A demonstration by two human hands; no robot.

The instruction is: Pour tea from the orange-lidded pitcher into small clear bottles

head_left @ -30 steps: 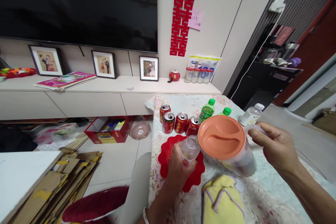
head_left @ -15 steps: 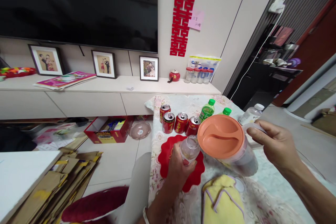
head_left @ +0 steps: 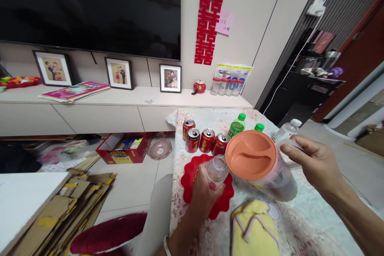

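In the head view, my left hand point(head_left: 205, 194) is wrapped round a clear glass jar point(head_left: 217, 171) above a red scalloped mat point(head_left: 187, 190). The jar is uncapped and leans slightly. My right hand point(head_left: 315, 164) grips the handle of a clear plastic pitcher point(head_left: 279, 182) with an orange lid point(head_left: 251, 154). The pitcher is tipped left, its lid edge close beside the jar's mouth. Whether liquid runs between them I cannot tell. Something dark shows inside the pitcher's lower part.
Several red drink cans point(head_left: 207, 140) stand behind the jar. Green-capped bottles point(head_left: 237, 126) and a white-capped bottle point(head_left: 288, 130) are behind the pitcher. A yellow cloth point(head_left: 255, 230) lies on the near tablecloth point(head_left: 306, 228). Lidded jars point(head_left: 226, 87) line the white cabinet point(head_left: 132, 98).
The pitcher and my right hand have shifted very slightly, with the pitcher's lid a touch farther left. My left hand and the jar look unmoved.
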